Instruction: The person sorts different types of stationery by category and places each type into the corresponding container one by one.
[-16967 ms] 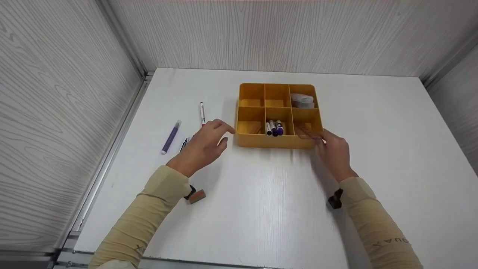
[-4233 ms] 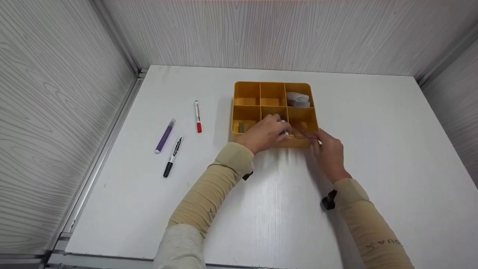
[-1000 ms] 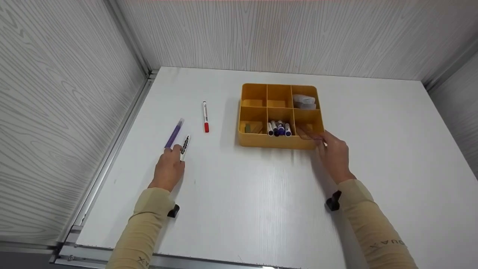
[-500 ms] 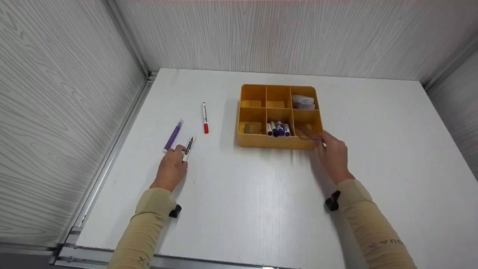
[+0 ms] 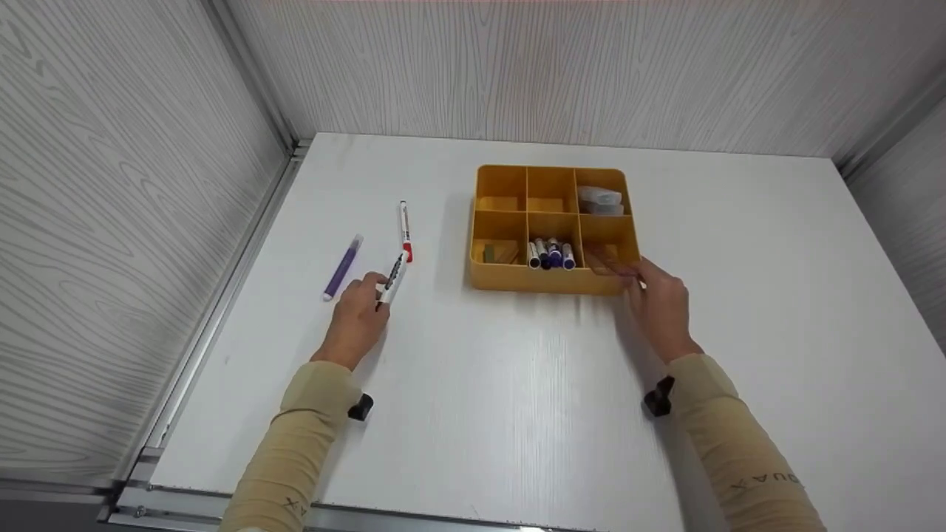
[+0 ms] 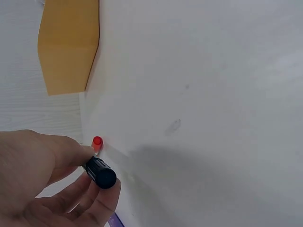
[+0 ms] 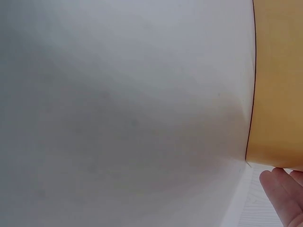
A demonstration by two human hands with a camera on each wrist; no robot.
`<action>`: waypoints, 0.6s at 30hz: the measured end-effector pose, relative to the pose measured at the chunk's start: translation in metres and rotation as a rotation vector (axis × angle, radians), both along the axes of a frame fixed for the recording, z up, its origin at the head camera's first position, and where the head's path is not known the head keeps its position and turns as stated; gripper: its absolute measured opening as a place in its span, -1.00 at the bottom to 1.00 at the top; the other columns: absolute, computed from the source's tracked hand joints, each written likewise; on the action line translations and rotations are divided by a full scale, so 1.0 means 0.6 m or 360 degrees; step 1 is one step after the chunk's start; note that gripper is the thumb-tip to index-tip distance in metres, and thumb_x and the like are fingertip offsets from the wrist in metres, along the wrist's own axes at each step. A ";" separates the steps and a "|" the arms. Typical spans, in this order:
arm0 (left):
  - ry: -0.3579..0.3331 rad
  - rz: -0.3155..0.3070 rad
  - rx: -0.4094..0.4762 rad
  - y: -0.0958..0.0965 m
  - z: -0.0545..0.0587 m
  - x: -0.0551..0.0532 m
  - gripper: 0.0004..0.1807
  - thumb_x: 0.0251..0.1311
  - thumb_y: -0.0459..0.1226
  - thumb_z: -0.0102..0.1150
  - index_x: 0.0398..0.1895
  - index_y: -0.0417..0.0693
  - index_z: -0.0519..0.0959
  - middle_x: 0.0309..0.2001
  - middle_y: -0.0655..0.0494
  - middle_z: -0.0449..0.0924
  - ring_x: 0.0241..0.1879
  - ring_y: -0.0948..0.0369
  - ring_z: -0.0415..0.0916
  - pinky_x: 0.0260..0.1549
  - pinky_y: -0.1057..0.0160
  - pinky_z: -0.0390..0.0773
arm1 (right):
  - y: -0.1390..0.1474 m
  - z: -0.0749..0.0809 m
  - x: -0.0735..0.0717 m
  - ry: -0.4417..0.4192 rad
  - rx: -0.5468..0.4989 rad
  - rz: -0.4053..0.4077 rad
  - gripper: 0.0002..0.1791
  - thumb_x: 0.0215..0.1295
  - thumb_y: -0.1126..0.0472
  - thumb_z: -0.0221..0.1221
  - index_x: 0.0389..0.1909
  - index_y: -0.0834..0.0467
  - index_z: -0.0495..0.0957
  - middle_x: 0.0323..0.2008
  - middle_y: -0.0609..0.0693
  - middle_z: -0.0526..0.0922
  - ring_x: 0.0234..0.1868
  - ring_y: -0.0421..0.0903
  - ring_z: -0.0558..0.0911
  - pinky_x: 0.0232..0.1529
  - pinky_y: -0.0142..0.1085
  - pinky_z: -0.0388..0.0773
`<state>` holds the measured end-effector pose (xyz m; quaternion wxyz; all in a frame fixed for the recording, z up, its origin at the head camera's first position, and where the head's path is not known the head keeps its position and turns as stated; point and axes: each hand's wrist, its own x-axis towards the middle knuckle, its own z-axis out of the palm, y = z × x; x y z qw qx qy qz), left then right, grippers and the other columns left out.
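My left hand (image 5: 356, 319) pinches a white marker (image 5: 394, 277) with black lettering between thumb and fingers; in the left wrist view its black cap (image 6: 103, 176) sticks out. The marker's far end overlaps the red cap of another white marker (image 5: 404, 222) lying on the table. A purple marker (image 5: 342, 267) lies to the left. My right hand (image 5: 660, 307) holds the front right corner of a yellow divided tray (image 5: 543, 279); in the right wrist view its fingers (image 7: 280, 191) meet the tray's outer wall. Several markers (image 5: 550, 254) stand leaning in the tray's front middle compartment.
An eraser-like greenish block (image 5: 488, 253) and a brownish piece (image 5: 508, 254) sit in the tray's front left compartment. Translucent white items (image 5: 601, 199) fill the back right one. The white table (image 5: 473, 399) is bounded by pale wood-grain panels (image 5: 532, 74).
My left hand has taken the black-capped marker off the table and moved it right and forward, toward the red-capped one. The right hand stays at the tray. Earlier, another marker went into the tray.
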<state>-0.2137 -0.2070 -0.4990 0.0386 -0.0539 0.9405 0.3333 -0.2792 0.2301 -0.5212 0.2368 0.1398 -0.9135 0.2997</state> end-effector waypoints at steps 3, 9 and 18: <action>0.0026 -0.0002 0.0024 0.012 0.007 -0.006 -0.57 0.37 -0.39 0.00 0.29 -0.16 0.33 0.05 -0.20 0.49 -0.02 -0.02 0.51 -0.01 0.03 0.55 | 0.000 0.001 0.000 -0.0005 0.0018 -0.0014 -0.90 0.32 0.30 0.24 -0.20 0.23 0.64 -0.25 0.19 0.77 -0.21 0.16 0.76 -0.25 0.01 0.66; 0.0146 -0.0055 0.0040 0.033 0.024 -0.012 -0.60 0.37 -0.40 0.02 0.26 -0.14 0.37 0.03 -0.18 0.51 -0.04 0.00 0.53 -0.03 0.05 0.57 | 0.000 0.002 0.002 -0.0013 0.0022 -0.0035 -0.88 0.30 0.35 0.24 -0.18 0.25 0.65 -0.22 0.20 0.77 -0.20 0.17 0.75 -0.22 0.03 0.65; 0.0332 -0.0159 0.0089 0.076 0.053 -0.031 -0.74 0.38 -0.39 0.05 0.09 -0.04 0.47 -0.01 -0.06 0.49 0.00 0.06 0.50 0.03 0.09 0.57 | -0.001 0.003 0.001 -0.0011 -0.0001 -0.0021 -0.88 0.29 0.35 0.25 -0.18 0.26 0.64 -0.21 0.21 0.76 -0.17 0.16 0.75 -0.18 0.03 0.66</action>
